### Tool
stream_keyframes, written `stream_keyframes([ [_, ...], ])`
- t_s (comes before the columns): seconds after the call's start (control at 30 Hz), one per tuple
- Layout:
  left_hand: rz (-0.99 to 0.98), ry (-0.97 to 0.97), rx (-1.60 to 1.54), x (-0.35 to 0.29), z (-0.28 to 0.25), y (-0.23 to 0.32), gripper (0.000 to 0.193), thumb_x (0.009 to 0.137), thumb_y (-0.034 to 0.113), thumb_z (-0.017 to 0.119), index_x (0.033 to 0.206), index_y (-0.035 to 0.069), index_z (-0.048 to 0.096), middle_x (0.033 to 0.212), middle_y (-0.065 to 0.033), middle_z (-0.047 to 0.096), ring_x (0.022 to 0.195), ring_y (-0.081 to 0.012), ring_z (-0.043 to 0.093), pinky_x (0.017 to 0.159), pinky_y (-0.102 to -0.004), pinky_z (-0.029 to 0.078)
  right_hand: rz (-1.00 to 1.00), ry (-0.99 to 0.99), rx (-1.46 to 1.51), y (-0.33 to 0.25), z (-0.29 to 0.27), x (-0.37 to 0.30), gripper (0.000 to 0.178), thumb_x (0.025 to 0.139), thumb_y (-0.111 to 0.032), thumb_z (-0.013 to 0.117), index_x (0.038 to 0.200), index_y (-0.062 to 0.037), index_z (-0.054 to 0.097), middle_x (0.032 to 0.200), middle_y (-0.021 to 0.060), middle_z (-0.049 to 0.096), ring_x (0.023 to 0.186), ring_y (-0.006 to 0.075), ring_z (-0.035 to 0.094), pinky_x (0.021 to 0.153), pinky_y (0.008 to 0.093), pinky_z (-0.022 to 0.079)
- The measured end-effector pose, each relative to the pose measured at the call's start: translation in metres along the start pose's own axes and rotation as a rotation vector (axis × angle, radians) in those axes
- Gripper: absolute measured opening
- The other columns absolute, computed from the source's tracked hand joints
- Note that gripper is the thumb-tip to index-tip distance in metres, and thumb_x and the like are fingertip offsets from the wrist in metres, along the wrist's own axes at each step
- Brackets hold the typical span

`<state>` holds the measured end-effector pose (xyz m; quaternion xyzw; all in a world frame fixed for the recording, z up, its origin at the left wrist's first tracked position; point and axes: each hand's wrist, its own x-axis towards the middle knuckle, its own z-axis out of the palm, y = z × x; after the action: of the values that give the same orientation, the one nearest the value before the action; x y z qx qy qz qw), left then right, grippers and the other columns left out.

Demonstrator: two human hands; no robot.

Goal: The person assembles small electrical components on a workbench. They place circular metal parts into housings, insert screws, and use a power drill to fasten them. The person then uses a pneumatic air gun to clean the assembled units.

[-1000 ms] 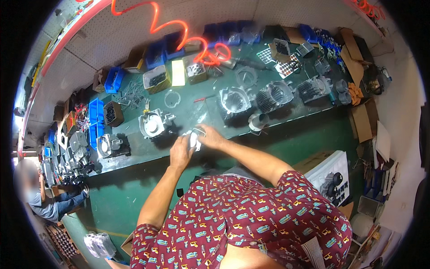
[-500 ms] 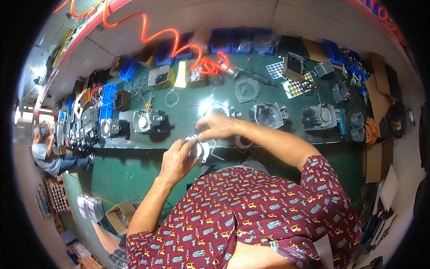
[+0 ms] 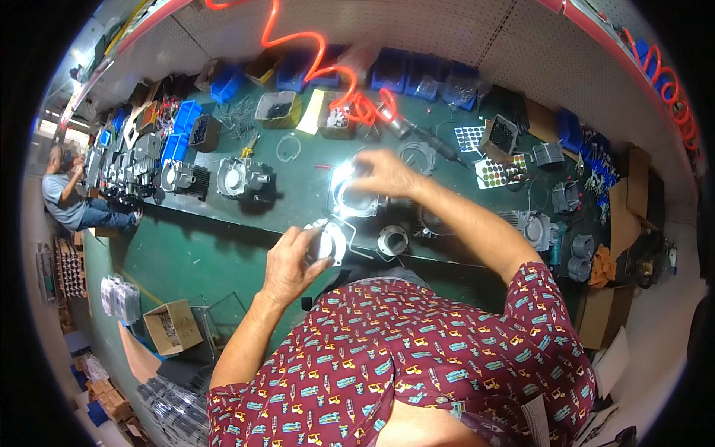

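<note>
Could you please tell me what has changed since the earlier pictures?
The right hand has come away from the round metal part and moved forward, over the brightly lit housing. The left hand still holds the part; the yellow sheet stays on the bench.

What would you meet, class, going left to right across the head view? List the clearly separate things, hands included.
Seated co-worker → finned metal housing → left hand → round metal part in its fingers → right hand → sheet of multicoloured dots → orange cloth.
</note>
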<state>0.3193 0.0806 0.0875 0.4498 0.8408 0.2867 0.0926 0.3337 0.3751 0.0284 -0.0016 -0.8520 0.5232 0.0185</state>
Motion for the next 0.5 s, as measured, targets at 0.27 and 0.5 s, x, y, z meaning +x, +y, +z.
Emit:
stream_keyframes([
  [0.27,-0.149,0.057,-0.121,-0.018,0.002,-0.022,0.054,0.066,0.015,0.084,0.115,0.005,0.063,0.098,-0.0128,0.062,0.086,-0.0291,0.064,0.074,-0.0378,0.054,0.372,-0.180,-0.716,0.048,0.022,0.032,0.047,0.071,-0.016,0.077,0.114,-0.0039,0.063,0.111,0.0195,0.068,0.108,0.0360,0.065,0.090,0.0457,0.053],
  [0.5,-0.106,0.127,-0.128,-0.020,0.002,-0.037,0.059,0.063,0.003,0.084,0.118,0.001,0.063,0.090,-0.0104,0.060,0.078,-0.0206,0.062,0.069,-0.0308,0.053,0.498,-0.158,-0.653,0.061,0.028,0.034,0.039,0.072,-0.019,0.075,0.107,-0.0050,0.069,0.110,0.0201,0.069,0.107,0.0358,0.066,0.090,0.0449,0.054],
])
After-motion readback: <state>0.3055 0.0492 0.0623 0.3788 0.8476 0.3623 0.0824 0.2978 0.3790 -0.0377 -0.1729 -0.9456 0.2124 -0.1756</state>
